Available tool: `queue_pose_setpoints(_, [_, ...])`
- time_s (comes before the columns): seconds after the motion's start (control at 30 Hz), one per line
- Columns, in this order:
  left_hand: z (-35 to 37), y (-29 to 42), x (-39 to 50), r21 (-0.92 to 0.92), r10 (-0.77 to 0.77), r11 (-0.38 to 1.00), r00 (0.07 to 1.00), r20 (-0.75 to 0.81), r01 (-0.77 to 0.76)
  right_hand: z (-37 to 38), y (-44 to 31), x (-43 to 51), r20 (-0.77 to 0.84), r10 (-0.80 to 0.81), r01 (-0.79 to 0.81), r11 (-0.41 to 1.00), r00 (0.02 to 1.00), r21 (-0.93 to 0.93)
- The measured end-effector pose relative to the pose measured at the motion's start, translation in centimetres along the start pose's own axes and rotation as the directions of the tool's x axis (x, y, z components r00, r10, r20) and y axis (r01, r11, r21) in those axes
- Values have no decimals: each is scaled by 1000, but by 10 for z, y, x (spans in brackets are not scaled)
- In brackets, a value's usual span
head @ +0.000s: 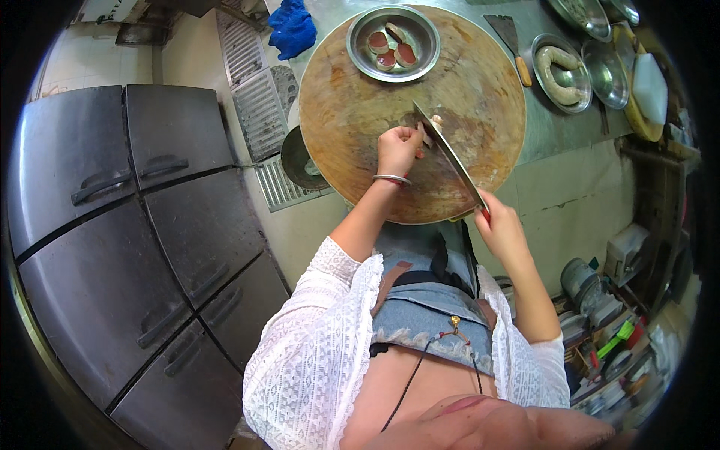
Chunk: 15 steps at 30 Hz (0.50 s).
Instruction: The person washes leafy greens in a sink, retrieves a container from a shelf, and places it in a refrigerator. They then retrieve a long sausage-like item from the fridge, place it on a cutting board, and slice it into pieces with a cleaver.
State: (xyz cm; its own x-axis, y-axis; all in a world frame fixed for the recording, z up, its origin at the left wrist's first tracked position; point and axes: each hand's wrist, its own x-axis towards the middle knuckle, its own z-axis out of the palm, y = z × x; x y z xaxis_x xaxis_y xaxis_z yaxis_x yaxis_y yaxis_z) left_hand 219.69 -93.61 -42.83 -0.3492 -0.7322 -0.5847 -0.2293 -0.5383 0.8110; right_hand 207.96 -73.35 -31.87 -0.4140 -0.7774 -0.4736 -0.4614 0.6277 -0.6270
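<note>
On a round wooden chopping block [349,124], my right hand [502,228] grips the red handle of a long-bladed knife [450,154]. The blade lies slantwise over the block, its tip pointing away from me. My left hand [399,151], with a bangle at the wrist, pinches a small piece of food [426,136] just left of the blade. A pale scrap [436,121] rests close to the blade's right side. At the block's far edge stands a steel bowl [360,66] holding several dark red slices with pale rims [405,55].
A scraper with a wooden handle [523,70] lies right of the block, beside a steel bowl [585,101] with a pale curved sausage [554,84]. A blue cloth [292,29] sits at the far left. Steel refrigerator doors [73,163] stand to the left.
</note>
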Motion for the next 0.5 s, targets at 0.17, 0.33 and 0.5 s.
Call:
queue_pose_setpoints(0.17, [-16, -6, 2, 249, 178, 954, 984, -22, -167, -16, 35, -65, 63, 135, -132, 990, 989, -47])
queue_pose_setpoints(0.33, [-14, 1, 3, 369, 362, 871, 931, -35, -325, -33, 37, -80, 35, 144, -141, 988, 989, -57])
queue_pose_setpoints(0.5, [-29, 19, 12, 67, 75, 994, 984, 159, -86, -32, 39, -81, -45, 52, -52, 999, 998, 15])
